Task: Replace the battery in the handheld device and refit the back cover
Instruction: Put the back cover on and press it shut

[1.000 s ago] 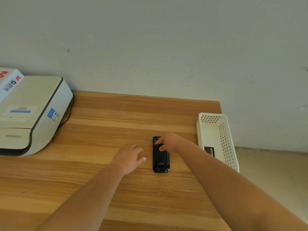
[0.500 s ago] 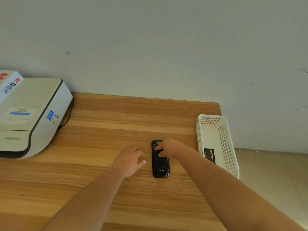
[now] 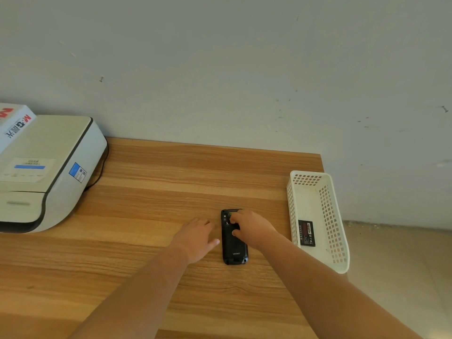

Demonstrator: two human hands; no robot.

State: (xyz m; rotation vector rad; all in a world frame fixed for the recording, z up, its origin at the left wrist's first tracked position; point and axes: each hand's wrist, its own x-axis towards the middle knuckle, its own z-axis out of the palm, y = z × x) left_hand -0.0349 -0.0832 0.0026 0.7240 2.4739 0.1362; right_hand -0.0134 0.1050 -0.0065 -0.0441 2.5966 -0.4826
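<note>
A black handheld device [image 3: 234, 249] lies back-up on the wooden table [image 3: 151, 192], its long side pointing away from me. My right hand [image 3: 252, 227] rests on its far half, fingertips pressing on the back cover near the top end. My left hand [image 3: 197, 237] lies flat on the table just left of the device, fingers apart, thumb close to the device's left edge. A black battery [image 3: 306, 233] with a red label lies inside the white basket [image 3: 327, 211] at the right.
A white and grey printer [image 3: 44, 172] fills the table's left rear, a cable running behind it, with a white box [image 3: 14, 123] at the far left. The wall stands just behind the table. The table's right edge runs under the basket; floor lies beyond.
My right hand has slid a little further onto the device's top half and curled its fingers on the cover. The left hand has barely shifted.
</note>
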